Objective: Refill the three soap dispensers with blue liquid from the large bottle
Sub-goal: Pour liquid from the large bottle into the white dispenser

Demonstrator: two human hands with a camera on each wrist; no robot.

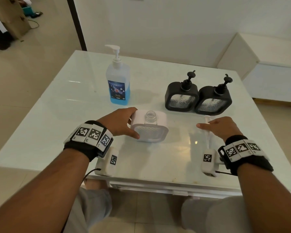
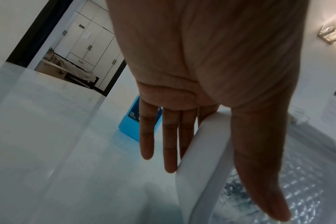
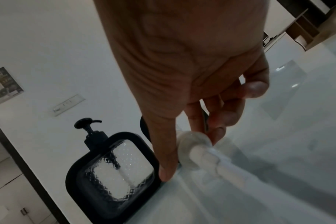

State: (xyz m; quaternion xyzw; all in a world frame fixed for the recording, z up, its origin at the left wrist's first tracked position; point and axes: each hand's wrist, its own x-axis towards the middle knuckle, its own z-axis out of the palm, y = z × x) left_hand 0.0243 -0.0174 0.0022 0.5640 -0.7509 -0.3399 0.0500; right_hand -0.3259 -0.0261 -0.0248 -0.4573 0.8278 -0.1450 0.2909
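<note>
Head | glossy table [image 1: 57, 132], white wall [image 1: 175, 22] | left grip [image 1: 118, 121] holds white dispenser [image 1: 149, 132] | right grip [image 1: 223, 126] pinches pump [image 3: 190, 151]

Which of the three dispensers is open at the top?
The white dispenser, held by the left hand: its neck is bare, and the right hand holds a white pump. Both black dispensers carry their pumps.

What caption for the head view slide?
Left hand grips the uncapped white dispenser; right hand holds its pump at the table; blue bottle, two black dispensers behind.
</note>
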